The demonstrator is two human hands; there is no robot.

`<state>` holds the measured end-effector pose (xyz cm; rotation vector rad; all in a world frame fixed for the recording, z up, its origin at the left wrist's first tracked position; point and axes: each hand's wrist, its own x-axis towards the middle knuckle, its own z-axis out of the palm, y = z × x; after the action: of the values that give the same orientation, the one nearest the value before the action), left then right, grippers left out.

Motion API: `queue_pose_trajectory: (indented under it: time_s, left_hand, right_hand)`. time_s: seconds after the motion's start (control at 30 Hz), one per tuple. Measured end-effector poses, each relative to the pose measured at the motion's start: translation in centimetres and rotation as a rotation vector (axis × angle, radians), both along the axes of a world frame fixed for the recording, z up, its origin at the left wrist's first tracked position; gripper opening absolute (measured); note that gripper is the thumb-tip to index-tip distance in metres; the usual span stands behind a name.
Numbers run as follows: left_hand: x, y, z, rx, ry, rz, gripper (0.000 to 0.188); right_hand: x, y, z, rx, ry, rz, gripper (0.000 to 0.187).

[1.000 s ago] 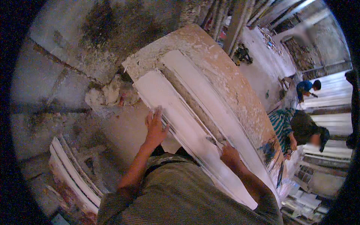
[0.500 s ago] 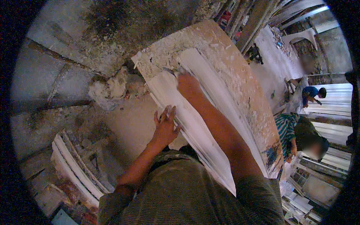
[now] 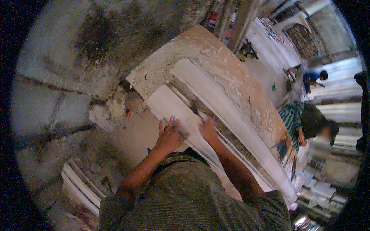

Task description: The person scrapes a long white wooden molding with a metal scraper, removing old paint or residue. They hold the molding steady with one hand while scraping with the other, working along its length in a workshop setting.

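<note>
A long white plaster moulding strip (image 3: pixel 169 102) lies slantwise on the board in front of me. My left hand (image 3: pixel 169 135) rests at its near edge, fingers spread and bent a little over the white face. At the strip's far edge is my right hand (image 3: pixel 208 130), fingers closed; a thin, blurred piece sticks out ahead of them, too unclear to name. A second white moulding strip (image 3: pixel 227 111) lies beyond, roughly parallel. Between the two strips runs a dark gap with crumbs and thin scraps.
The brown board (image 3: pixel 246 88) is strewn with dried plaster flakes. Curved white mouldings (image 3: pixel 83 188) lie low at the left. A lump of plaster (image 3: pixel 110 109) sits beside the board's left corner. On the right are a person in a striped top (image 3: pixel 291 117) and another in blue (image 3: pixel 308 80).
My right hand has come back toward me along the near strip, from its far end to its middle. A wider gap now shows between the strips. My left hand stays at the near edge.
</note>
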<state>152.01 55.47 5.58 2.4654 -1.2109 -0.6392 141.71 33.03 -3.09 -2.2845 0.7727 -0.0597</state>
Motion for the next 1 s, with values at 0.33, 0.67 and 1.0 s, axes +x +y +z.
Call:
queue_pose_trajectory:
  time_s: [0.33, 0.67, 1.0]
  left_hand:
    - [-0.2, 0.3, 0.2, 0.111, -0.027, -0.049, 0.087]
    - [-0.9, -4.6, 2.9, 0.226, 0.022, 0.169, 0.08]
    - [-6.3, -10.5, -0.3, 0.309, -0.123, 0.015, 0.098]
  right_hand:
    - [9.1, 3.0, 2.0, 0.093, -0.055, -0.067, 0.03]
    - [-27.6, -7.7, 8.0, -0.168, 0.171, -0.15, 0.036]
    - [-35.8, -22.8, 10.7, -0.454, 0.445, -0.015, 0.034]
